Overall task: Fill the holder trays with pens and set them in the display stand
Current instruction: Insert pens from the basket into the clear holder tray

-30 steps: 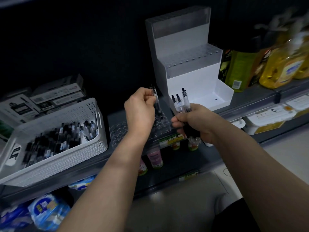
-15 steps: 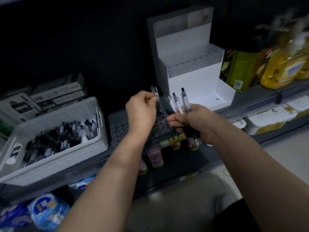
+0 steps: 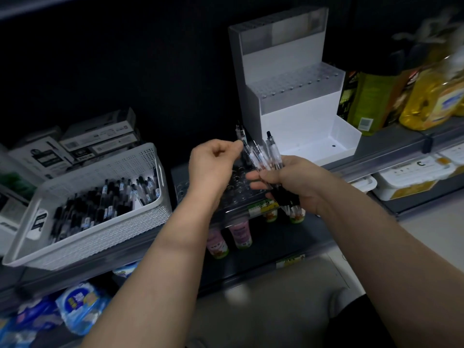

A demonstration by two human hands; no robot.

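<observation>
The left hand point(image 3: 213, 167) is pinching a single clear-barrelled pen point(image 3: 240, 133) between thumb and curled forefinger, the other fingers tucked into the palm. The pen is standing nearly upright, its top rising above the knuckles and its lower end dropping behind the hand, so whether it is seated in a hole cannot be told.

Just beside it, the right hand point(image 3: 296, 182) is gripping a bundle of clear pens with black grips point(image 3: 270, 156). Its fingers are wrapping tight round the dark lower halves while the clear tops are fanning up and leftward, nearly meeting the single pen.

Both hands are hovering over the transparent holder tray with rows of round holes point(image 3: 238, 187). It is lying flat on the grey metal shelf point(image 3: 391, 149), its front edge sitting at the shelf's lip.

Right behind the tray, the white stepped plastic display stand point(image 3: 296, 121) is standing against the dark back wall. Its two upper steps are carrying clear holed trays, and its lowest bay is showing a bare white floor, open from above.

To the left, the white perforated plastic basket point(image 3: 105, 229) is jutting over the shelf edge, loaded with loose black-and-clear pens point(image 3: 108, 204). A narrow strip of shelf is separating its right wall from the tray.

Yellow and green bottles point(image 3: 426, 104) are crowding close against the stand's right side.
</observation>
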